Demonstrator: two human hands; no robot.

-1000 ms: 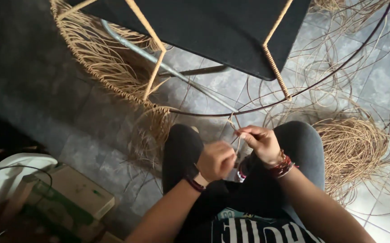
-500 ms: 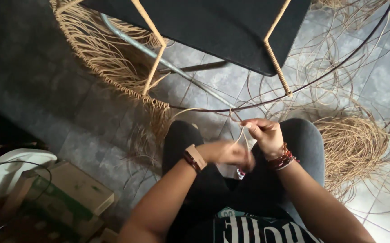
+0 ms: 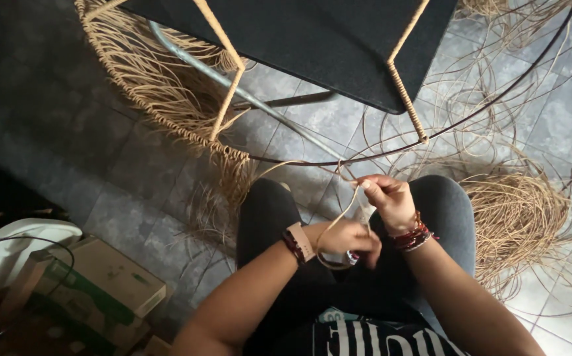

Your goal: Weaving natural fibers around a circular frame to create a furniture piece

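My right hand [image 3: 388, 198] pinches a thin tan rattan strand [image 3: 338, 221] close to the dark wire hoop [image 3: 391, 153] of a round frame. My left hand [image 3: 342, 238] sits lower over my lap, closed on the same strand, which loops below it. The hoop curves across the floor in front of my knees, with woven tan fringe [image 3: 167, 99] attached along its left part. Rattan-wrapped spokes [image 3: 408, 92] rise from the hoop. Beaded bracelets circle my right wrist, and a watch with a tan strap my left.
A black panel [image 3: 319, 39] lies over the frame at the top. A pile of loose rattan strands [image 3: 516, 217] sits on the grey tiled floor to the right. A cardboard box with green print [image 3: 94, 290] and a white object [image 3: 15, 247] stand lower left.
My left hand moved down from beside the hoop to my lap, drawing the strand out into a longer loop. My right hand stayed near the hoop.
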